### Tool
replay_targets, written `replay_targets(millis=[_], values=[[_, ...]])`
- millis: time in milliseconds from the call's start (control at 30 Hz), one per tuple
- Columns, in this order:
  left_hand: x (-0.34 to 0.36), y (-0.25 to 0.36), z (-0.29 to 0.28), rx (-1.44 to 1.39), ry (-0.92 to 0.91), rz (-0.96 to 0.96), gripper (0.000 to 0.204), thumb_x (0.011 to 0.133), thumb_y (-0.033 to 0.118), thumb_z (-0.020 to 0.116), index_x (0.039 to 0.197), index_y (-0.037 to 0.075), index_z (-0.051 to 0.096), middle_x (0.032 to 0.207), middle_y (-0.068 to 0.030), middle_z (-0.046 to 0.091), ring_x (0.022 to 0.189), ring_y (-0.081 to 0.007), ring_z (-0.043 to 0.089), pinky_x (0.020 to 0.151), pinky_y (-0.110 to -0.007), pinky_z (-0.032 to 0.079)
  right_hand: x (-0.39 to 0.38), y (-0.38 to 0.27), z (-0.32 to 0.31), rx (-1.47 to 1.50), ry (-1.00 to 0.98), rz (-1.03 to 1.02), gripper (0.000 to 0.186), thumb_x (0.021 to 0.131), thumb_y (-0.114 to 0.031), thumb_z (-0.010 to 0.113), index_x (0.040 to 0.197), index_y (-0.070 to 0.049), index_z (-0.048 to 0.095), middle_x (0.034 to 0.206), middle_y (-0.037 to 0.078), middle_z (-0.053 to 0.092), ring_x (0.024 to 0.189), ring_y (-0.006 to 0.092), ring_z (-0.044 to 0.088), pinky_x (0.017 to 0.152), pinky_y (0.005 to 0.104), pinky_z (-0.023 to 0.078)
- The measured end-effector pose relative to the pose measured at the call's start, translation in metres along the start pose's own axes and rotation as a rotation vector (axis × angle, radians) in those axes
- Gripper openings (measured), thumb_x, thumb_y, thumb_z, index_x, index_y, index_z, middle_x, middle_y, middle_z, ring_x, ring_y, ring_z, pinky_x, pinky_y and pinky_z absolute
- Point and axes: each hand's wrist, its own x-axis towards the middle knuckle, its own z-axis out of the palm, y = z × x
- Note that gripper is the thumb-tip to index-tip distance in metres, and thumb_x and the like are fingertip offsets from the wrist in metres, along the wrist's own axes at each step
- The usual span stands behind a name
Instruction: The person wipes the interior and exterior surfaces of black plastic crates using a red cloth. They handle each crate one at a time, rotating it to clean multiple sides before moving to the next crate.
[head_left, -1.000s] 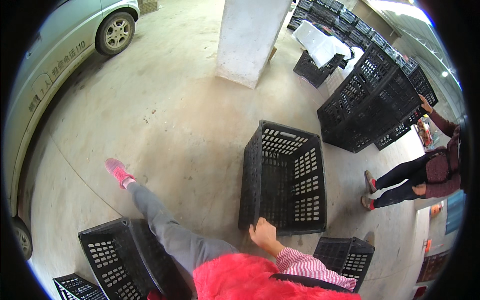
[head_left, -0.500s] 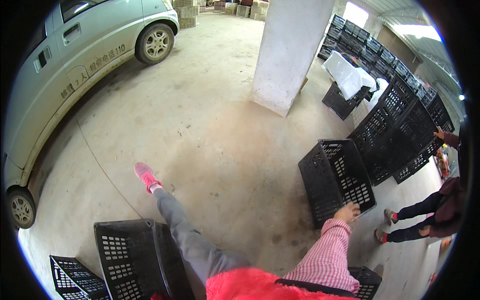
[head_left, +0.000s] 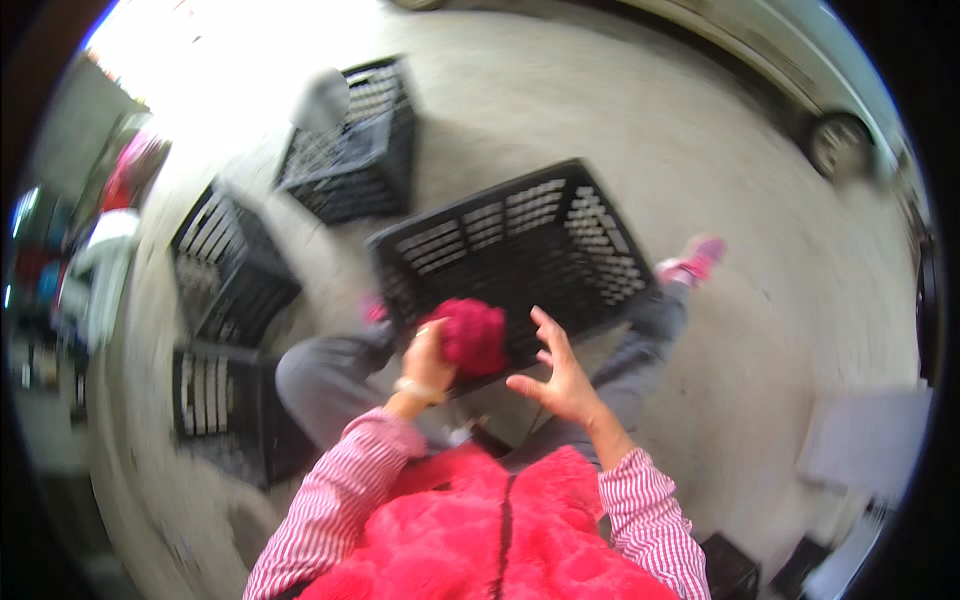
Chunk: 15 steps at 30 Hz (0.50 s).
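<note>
Landmark: the large black crate, set between your legs in grey trousers, its mouth facing up toward you.

Crimson bundle: bunched, knobbly, apparently soft cloth or knit, over the crate's near left corner. Contact with the rim cannot be told from this view.

Handling, as judged: a soft, bulky thing like this is best held by its mass rather than by a loose fold. Carry it high enough to clear the crate's near rim; the slotted walls could catch a trailing end. Support from the far side would steady it, with your wrists loose and your knees off the crate walls.

Left hand: at the crate's near left corner, curled against the left side of the bundle and gripping it. Thumb side toward you; the fingertips are hidden behind the bundle. Pale band at the wrist.

Right hand: over the crate's near right part, fingers well spread, thumb pointing toward the bundle, a clear gap between. Nothing held.

Surroundings: a smaller crate stands beyond the landmark crate to its left; a second crate lies farther left of it. Both are blurred.
</note>
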Motion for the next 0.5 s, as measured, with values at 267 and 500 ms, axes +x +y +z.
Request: replay_targets(millis=[267, 500], values=[[-0.014, 0.019, -0.042, -0.068, -0.236, -0.016, 0.074, 0.063, 0.009, 0.075, 0.129, 0.002, 0.042, 0.122, -0.0200, 0.050, 0.115, -0.0348, 0.049, 0.099, -0.040, 0.037, 0.040, 0.044, 0.091, 0.263, 0.153, 0.169, 0.065, 0.057, -0.004, 0.077, 0.116, -0.007, 0.051, 0.115, 0.011, 0.055, 0.110, 0.0239, 0.053, 0.098, 0.0360, 0.041], [0.005, -0.110, -0.082, -0.110, 0.224, -0.878, 0.043, 0.086, 0.033, 0.056, 0.118, 0.003, 0.055, 0.105, -0.0146, 0.060, 0.092, -0.0270, 0.059, 0.078, -0.040, 0.050, -0.003, 0.048, 0.099, -0.185, 0.257, -0.066, 0.083, 0.055, -0.015, 0.079, 0.126, -0.003, 0.038, 0.123, 0.020, 0.040, 0.111, 0.0378, 0.044, 0.095, 0.0402, 0.039]])
